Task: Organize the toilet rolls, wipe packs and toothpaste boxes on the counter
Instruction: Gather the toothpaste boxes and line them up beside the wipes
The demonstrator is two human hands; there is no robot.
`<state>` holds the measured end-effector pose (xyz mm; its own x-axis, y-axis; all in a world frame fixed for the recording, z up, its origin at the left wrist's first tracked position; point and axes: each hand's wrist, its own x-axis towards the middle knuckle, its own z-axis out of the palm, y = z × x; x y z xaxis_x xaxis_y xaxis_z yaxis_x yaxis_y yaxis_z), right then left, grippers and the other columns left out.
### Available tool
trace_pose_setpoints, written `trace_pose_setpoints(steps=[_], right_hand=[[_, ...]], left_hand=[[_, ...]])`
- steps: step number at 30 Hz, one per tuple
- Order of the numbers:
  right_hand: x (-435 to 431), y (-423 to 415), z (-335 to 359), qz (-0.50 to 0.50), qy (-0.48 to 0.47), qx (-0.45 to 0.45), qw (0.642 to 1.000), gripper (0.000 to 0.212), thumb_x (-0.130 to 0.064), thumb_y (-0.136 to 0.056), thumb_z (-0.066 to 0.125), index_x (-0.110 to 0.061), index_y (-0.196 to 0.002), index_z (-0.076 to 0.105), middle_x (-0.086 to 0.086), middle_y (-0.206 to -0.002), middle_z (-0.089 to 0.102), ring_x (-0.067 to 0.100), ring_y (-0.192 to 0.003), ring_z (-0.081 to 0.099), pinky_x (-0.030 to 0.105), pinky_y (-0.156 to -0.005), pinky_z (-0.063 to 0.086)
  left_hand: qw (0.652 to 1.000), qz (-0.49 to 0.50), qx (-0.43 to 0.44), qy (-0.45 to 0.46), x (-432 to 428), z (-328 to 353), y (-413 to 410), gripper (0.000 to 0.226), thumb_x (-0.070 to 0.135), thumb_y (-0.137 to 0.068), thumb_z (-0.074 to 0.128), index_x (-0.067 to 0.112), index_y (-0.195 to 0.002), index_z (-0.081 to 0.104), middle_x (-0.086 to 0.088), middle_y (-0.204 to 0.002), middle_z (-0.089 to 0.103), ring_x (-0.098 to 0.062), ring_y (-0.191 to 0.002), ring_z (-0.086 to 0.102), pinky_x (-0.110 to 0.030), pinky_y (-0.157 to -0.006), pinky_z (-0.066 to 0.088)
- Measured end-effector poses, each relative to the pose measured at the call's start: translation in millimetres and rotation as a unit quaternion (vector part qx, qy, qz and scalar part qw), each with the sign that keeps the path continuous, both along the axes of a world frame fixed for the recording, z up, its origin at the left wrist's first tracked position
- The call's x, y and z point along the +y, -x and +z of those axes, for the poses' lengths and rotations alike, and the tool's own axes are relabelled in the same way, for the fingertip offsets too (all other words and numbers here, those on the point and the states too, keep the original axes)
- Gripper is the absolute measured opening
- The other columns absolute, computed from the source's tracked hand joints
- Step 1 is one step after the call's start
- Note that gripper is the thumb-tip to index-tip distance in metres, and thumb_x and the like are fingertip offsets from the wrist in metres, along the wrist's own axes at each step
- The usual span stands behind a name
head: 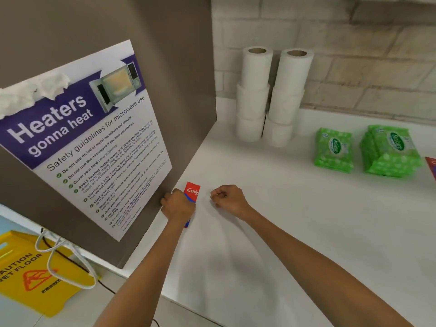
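Looking down from the head camera, I see my left hand (178, 205) closed over a red toothpaste box (193, 192) lying on the white counter (283, 232), just beside the grey panel (184, 90) that carries a microwave poster (94, 138). My knuckles cover most of the box; only its far end with part of the brand name and a sliver near my wrist show, so I cannot tell how firmly the fingers grip it. My right hand (227, 197) rests nearby on the counter, curled into a loose fist with nothing visible in it, apart from the box. At the back, toilet rolls (271, 97) stand in two stacks of three, side by side near the brick wall (354, 55). To their right sit two piles of green wipe packs (368, 151), the farther-right pile taller; how many packs each holds is hard to make out. A second red box (432, 167) is cut off by the right edge. Down on the floor at left, a yellow wet-floor sign (35, 272) is partly out of frame.
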<state>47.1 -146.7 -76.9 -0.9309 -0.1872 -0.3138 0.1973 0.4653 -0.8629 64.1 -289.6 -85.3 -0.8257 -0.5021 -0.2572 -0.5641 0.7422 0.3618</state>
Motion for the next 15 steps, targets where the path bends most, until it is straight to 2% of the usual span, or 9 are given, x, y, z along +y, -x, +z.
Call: trace_pose_setpoints(steps=[5,8,11,13,15], right_hand=[[14,-2,4,-0.037,0.031,-0.015,0.999,0.026,-0.006,-0.085,0.059,0.000,-0.109,0.066,0.018,-0.110,0.067,0.031,-0.105,0.063,0.041,-0.099,0.048],[53,-7,6,-0.098,0.044,-0.008,0.994,0.032,-0.009,-0.085,0.060,-0.001,-0.117,0.060,0.019,-0.104,0.068,0.033,-0.105,0.063,0.043,-0.099,0.048],[67,-8,7,-0.109,0.052,-0.023,0.992,0.036,-0.011,-0.086,0.061,-0.003,-0.121,0.055,0.021,-0.111,0.068,0.031,-0.103,0.064,0.041,-0.099,0.048],[81,-8,10,-0.128,0.068,-0.039,0.989,0.037,-0.013,-0.086,0.062,-0.001,-0.121,0.054,0.021,-0.112,0.067,0.026,-0.093,0.064,0.037,-0.090,0.052],[119,-13,16,-0.166,0.091,-0.039,0.981,0.034,-0.012,-0.087,0.061,0.001,-0.117,0.056,0.022,-0.109,0.067,0.023,-0.083,0.062,0.030,-0.074,0.052]], left_hand=[[0.996,-0.027,0.032,-0.075,17,2,4,0.034,0.020,-0.089,0.060,0.001,-0.118,0.056,-0.019,-0.123,0.060,-0.031,-0.109,0.060,-0.035,-0.088,0.049],[0.978,-0.046,0.077,-0.187,61,6,8,0.028,0.017,-0.089,0.058,0.000,-0.112,0.060,-0.017,-0.120,0.064,-0.030,-0.106,0.063,-0.030,-0.082,0.048],[0.947,0.001,0.101,-0.304,81,15,13,0.028,0.014,-0.086,0.063,-0.002,-0.109,0.062,-0.018,-0.118,0.065,-0.031,-0.105,0.064,-0.030,-0.081,0.047],[0.924,0.011,0.108,-0.366,95,20,17,0.028,0.012,-0.086,0.063,-0.002,-0.111,0.062,-0.018,-0.117,0.065,-0.030,-0.103,0.064,-0.030,-0.077,0.048],[0.908,-0.016,0.103,-0.405,133,28,21,0.026,0.010,-0.088,0.060,-0.002,-0.111,0.062,-0.017,-0.112,0.065,-0.025,-0.090,0.062,-0.024,-0.066,0.048]])
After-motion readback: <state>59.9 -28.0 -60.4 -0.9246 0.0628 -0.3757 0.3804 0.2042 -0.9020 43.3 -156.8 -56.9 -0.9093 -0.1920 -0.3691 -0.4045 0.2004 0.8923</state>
